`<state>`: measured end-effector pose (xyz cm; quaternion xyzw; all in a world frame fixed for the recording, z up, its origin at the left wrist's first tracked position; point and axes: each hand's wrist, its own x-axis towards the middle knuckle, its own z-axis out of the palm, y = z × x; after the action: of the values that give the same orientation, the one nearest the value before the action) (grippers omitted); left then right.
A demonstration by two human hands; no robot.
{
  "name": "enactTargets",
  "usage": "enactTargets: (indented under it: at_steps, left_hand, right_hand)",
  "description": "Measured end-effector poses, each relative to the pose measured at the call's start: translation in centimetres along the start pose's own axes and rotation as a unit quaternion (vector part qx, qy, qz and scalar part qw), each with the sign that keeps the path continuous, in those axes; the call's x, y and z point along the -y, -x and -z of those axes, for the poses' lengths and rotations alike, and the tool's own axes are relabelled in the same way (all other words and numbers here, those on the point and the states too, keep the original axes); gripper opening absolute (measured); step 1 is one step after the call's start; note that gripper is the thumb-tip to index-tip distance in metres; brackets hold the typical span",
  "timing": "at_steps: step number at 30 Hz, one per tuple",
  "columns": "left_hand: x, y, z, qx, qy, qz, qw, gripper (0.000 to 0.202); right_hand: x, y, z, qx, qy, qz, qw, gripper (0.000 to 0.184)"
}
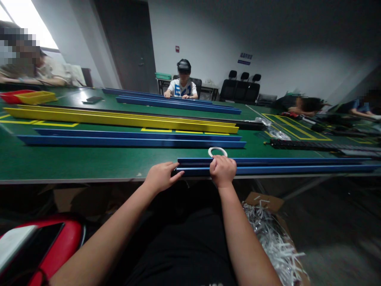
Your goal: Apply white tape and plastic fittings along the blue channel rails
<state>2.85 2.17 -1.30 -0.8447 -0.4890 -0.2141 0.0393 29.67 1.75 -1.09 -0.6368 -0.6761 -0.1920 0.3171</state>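
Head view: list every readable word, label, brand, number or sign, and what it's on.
White shirt of the person opposite: large blue print, first letter looks like "E"; rest unclear.
Wall sign: blurred characters, unreadable.
Dark strip below it: too small to read.
Small red notice on the wall: too small.
Black clothing, bottom edge: pale print cut off, unreadable.
Nearest blue profile: no text visible.

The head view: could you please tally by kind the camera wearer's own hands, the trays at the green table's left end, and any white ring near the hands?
Hands: 2 (left hand, right hand)
Trays: 2 (red tray, yellow tray)
White ring: 1
Total: 5
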Motion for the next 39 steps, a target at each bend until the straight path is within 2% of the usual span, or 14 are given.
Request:
enactTargets:
  at_steps: [21, 32, 39]
  left_hand:
    - [-0.4, -0.1, 0.5, -0.008, 0.049, 0.031, 0.998, 0.048]
    - [-0.6, -0.3, 0.9, 0.025, 0.056, 0.032, 0.998, 0.049]
    - [-0.4, -0.1, 0.5, 0.002, 0.032, 0.027, 0.999, 0.052]
  right_hand:
    - [0.1, 0.0, 0.0, -0.006, -0.012, -0.003, 1.0, 0.033]
    - [-0.4, 0.2, -0.7, -0.038, -0.013, 0.016, 0.999, 0.028]
    - [-0.5, 0.2, -0.8, -0.048, -0.011, 0.022, 0.999, 0.027]
